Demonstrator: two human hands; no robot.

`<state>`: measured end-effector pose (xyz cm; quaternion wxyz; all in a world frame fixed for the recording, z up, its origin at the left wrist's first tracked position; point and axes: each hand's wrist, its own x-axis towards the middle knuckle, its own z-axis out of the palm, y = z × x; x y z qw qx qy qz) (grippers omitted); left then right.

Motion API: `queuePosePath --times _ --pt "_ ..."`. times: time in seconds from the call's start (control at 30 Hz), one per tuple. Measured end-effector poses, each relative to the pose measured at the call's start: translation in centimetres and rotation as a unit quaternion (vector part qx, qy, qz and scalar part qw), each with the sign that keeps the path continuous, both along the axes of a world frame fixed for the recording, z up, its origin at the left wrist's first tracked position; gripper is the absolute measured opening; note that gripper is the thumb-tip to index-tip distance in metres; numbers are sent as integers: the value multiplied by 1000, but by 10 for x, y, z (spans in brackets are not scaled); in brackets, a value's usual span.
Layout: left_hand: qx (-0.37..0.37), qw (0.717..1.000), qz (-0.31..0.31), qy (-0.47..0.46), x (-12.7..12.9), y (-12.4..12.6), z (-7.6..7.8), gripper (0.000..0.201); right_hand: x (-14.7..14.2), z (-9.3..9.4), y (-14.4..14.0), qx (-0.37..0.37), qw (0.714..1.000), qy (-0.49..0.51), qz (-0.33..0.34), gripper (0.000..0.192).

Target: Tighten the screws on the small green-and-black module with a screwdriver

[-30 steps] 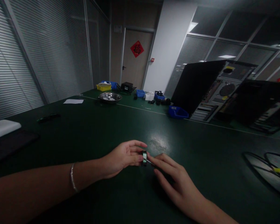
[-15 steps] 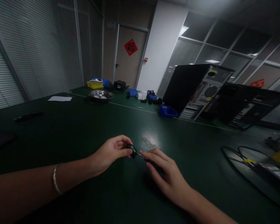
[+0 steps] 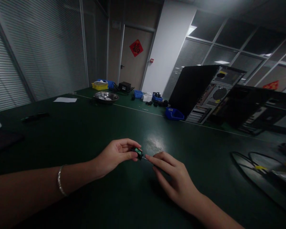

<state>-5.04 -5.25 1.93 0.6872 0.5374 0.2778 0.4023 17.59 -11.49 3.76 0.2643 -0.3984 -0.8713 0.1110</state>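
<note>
Fingers (image 3: 131, 155) of left hand (image 3: 115, 156) pinched shut on small black and green part (image 3: 138, 153), held just above dark green bench (image 3: 90, 127). Right hand (image 3: 175, 179) closed on thin metal tool (image 3: 146, 158), tip touching the part. Lots of bare bench all around both hands. Blue bin (image 3: 173, 114), computer case (image 3: 205, 92) and metal bowl (image 3: 106, 96) far back, well apart. Wire loops (image 3: 255, 162) near right edge.

Left hand (image 3: 116, 156) pinches with thumb and fingers (image 3: 130, 142) curled; right hand (image 3: 175, 176) reaches in, index finger extended.
</note>
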Motion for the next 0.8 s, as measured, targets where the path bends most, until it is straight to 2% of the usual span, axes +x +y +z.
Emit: queuePosePath --times 0.17,0.43,0.8 --pt "10 1000 -10 4 -1 0 1 22 -2 1 0 22 1000 -15 -3 42" --pt "12 999 -31 9 -2 -3 1 24 -2 0 1 14 1000 -16 -8 46" --pt "-16 1000 -9 -11 1 -5 2 23 -14 -2 -2 -64 992 106 -10 40"
